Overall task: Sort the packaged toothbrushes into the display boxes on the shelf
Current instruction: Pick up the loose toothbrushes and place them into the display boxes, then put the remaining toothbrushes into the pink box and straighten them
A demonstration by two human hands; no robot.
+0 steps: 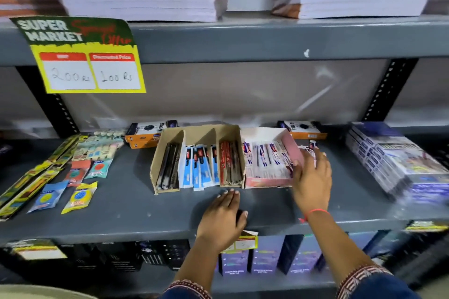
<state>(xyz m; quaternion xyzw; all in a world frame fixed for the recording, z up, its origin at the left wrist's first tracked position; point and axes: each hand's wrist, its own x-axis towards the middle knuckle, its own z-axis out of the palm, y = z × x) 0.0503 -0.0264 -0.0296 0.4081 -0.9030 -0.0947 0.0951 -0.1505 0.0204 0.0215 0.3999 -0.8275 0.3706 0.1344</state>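
Observation:
A brown cardboard display box (170, 132) stands mid-shelf with three compartments: black toothbrush packs (167, 165) on the left, blue-white packs (199, 165) in the middle, red packs (228, 162) on the right. Touching its right side is a pink display box (295, 150) holding white-purple packs (264, 160). My right hand (312, 177) is at the pink box's right wall, thumb on the wall, fingers closed over a few white-purple packs (311, 146) that stick out past the fingertips. My left hand (222, 216) lies flat on the shelf in front of the boxes, holding nothing.
Small blue, yellow and teal packets (77, 198) and long green-yellow packs (26, 184) lie at the left. Orange-black boxes (143, 133) sit at the back. A stack of purple boxes (398, 160) fills the right. A yellow price sign (90, 68) hangs above left.

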